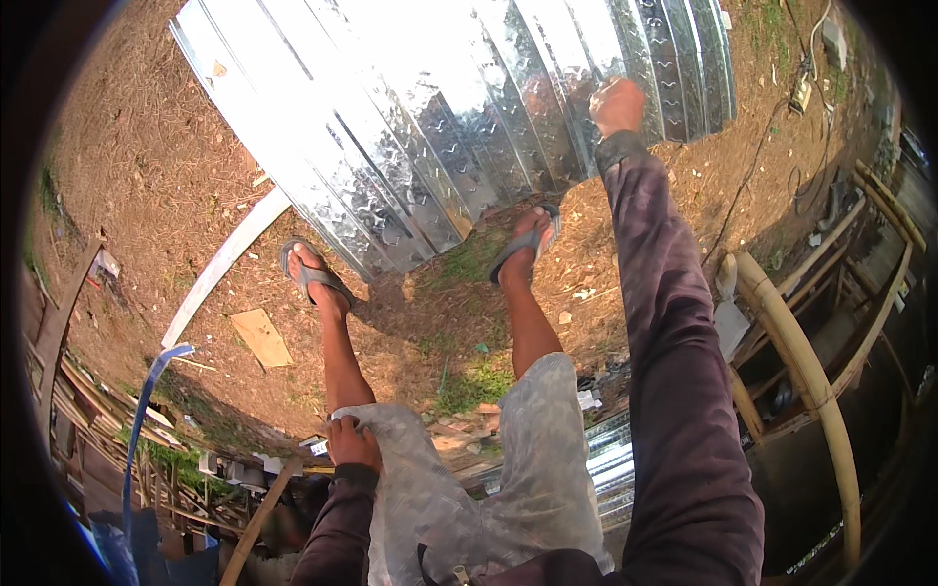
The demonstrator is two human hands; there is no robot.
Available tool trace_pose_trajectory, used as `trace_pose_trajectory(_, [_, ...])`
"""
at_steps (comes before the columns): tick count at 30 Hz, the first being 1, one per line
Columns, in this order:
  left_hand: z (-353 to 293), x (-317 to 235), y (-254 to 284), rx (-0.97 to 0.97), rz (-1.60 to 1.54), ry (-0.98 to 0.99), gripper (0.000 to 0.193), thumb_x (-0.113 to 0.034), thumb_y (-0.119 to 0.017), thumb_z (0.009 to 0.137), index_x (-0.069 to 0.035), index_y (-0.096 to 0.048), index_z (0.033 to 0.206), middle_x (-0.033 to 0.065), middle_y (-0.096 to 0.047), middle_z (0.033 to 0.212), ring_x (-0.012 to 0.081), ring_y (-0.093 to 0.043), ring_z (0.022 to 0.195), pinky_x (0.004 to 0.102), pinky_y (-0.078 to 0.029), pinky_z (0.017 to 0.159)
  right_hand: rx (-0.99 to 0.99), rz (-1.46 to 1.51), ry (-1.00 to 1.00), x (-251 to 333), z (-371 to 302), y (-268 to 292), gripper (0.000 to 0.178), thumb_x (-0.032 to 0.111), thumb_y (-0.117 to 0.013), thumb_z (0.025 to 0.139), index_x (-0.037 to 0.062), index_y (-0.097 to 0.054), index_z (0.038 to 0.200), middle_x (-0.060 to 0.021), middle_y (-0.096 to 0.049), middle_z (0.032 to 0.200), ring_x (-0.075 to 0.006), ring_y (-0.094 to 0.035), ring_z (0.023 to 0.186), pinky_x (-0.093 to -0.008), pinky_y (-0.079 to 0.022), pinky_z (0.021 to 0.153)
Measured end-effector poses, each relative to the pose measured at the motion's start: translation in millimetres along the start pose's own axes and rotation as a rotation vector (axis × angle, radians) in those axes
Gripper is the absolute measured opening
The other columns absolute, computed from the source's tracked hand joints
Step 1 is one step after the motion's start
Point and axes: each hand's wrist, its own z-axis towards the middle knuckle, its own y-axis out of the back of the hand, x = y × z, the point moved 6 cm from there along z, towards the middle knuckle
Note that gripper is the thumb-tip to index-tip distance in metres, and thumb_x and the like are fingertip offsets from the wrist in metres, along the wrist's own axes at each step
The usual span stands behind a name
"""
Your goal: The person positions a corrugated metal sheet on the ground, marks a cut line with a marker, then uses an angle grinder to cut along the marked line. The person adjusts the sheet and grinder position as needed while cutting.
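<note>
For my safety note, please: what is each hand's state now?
Left hand: at the shorts; open or closed cannot be told.
Right hand: closed; contents, if any, hidden.

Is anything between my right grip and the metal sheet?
Nothing visible stands between your right grip and the sheet; in this view it appears over the sheet's right part. I can't tell whether they touch.
</note>
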Motion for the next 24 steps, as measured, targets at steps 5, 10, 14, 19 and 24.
trace_pose_trajectory(5, [-0.6, 7.5, -5.1, -0.003, -0.022, -0.016, 0.023, -0.014, -0.066, 0.076, -0.004, -0.06, 0.096, 0.0164, -0.057, 0.101, 0.037, -0.054, 0.098, 0.0477, -0.044, 0.085, -0.119, 0.088, 0.108, -24.1, 1.1, -23.5, 0.014, 0.014, -0.072, 0.073, 0.0027, -0.064, 0.072, -0.0114, -0.066, 0.069, -0.0252, -0.066, 0.067, -0.0341, -0.051, 0.06])
trace_pose_trajectory(10, [-0.1, 14.5, -10.2, 0.0, -0.039, -0.001, 0.023, -0.015, -0.065, 0.076, -0.003, -0.061, 0.095, 0.017, -0.056, 0.103, 0.0375, -0.053, 0.099, 0.0477, -0.043, 0.087, 0.025, 0.194, 0.155, -43.6, 21.2, -41.6, 0.011, 0.012, -0.07, 0.075, 0.0021, -0.065, 0.078, -0.0121, -0.069, 0.075, -0.0232, -0.068, 0.071, -0.0343, -0.052, 0.061])
trace_pose_trajectory(14, [0.0, 17.1, -9.5, -0.013, -0.089, -0.027, 0.023, -0.015, -0.065, 0.076, -0.003, -0.061, 0.094, 0.0178, -0.056, 0.102, 0.0377, -0.053, 0.098, 0.0477, -0.043, 0.087, -0.07, -0.028, 0.13, -19.9, -7.5, -8.3, 0.011, 0.012, -0.066, 0.078, 0.0023, -0.068, 0.084, -0.0099, -0.07, 0.079, -0.0249, -0.069, 0.074, -0.0365, -0.054, 0.065])
trace_pose_trajectory(19, [-2.8, 18.6, -9.6, -0.017, -0.109, -0.047, 0.022, -0.011, -0.064, 0.078, -0.001, -0.059, 0.097, 0.0194, -0.056, 0.1, 0.039, -0.052, 0.1, 0.0478, -0.043, 0.086, -0.028, -0.22, 0.14, 26.4, -35.2, 5.5, 0.01, 0.013, -0.069, 0.075, 0.0036, -0.068, 0.079, -0.0112, -0.07, 0.079, -0.0276, -0.069, 0.077, -0.037, -0.055, 0.068])
trace_pose_trajectory(24, [-2.7, 25.7, -14.3, -0.026, -0.123, -0.028, 0.022, -0.014, -0.065, 0.076, -0.003, -0.061, 0.095, 0.0168, -0.057, 0.101, 0.038, -0.053, 0.098, 0.0485, -0.044, 0.086, 0.011, 0.041, 0.03, 53.6, -66.4, -7.3, 0.01, 0.012, -0.072, 0.071, 0.0041, -0.066, 0.074, -0.0143, -0.07, 0.079, -0.0295, -0.07, 0.078, -0.0351, -0.055, 0.069])
